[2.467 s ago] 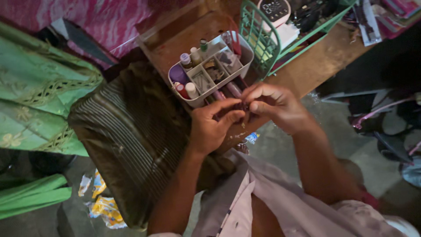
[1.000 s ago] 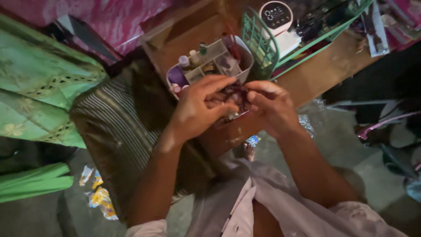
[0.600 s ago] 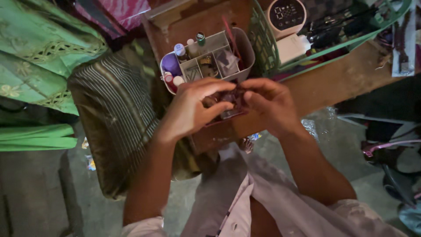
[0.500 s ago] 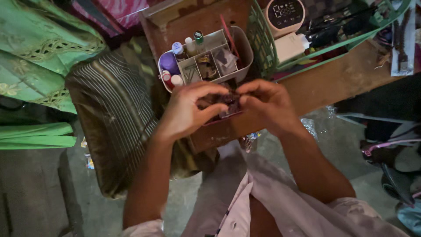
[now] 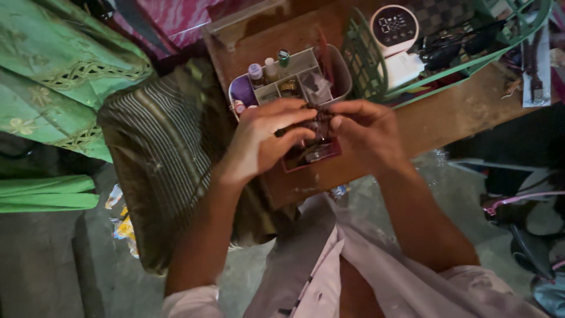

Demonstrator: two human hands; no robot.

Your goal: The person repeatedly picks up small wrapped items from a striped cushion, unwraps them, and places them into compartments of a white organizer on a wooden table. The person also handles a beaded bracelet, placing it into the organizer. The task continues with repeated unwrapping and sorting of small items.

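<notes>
My left hand and my right hand meet over a small dark red tray on a wooden table. Between the fingertips of both hands is a small dark object; it is too dim and blurred to tell what it is. Just behind my hands stands a white divided organiser holding small bottles, a purple cap and small metal bits. My fingers hide the front part of the organiser.
A green plastic basket holds a round white device with a dark display and dark cables. A striped brown cloth lies left of the table, green embroidered fabric beyond it. Wrappers litter the floor.
My hands rose from the table's front edge to just in front of the organiser and stay pressed together on the small dark object. The camera view shifted slightly.
</notes>
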